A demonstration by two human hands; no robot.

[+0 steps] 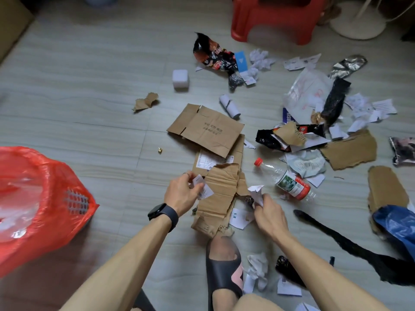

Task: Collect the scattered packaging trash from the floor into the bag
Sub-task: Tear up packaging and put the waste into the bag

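The left hand pinches some small white paper slips between thumb and fingers, just above a torn cardboard sheet. The right hand has its fingers curled tight round a crumpled white paper, at the right edge of the same sheet. The red bag stands open at the far left, well apart from both hands.

Behind the torn sheet lies a flat cardboard piece that partly covers it. A plastic bottle with a red cap lies on its side just right of the right hand. Beyond the bottle, a heap of wrappers, white papers and brown scraps spreads to the right border. A blue plastic bag sits at that border, and a long black shape that I cannot identify stretches in front of it. Farther back a black snack wrapper and a white cube lie near a red stool. A foot in a black slipper touches the near edge of the torn sheet, with more crumpled paper beside it.

Between the left hand and the red bag, the floor carries only one small gold thing. On the left, farther back, there is just one brown paper scrap.
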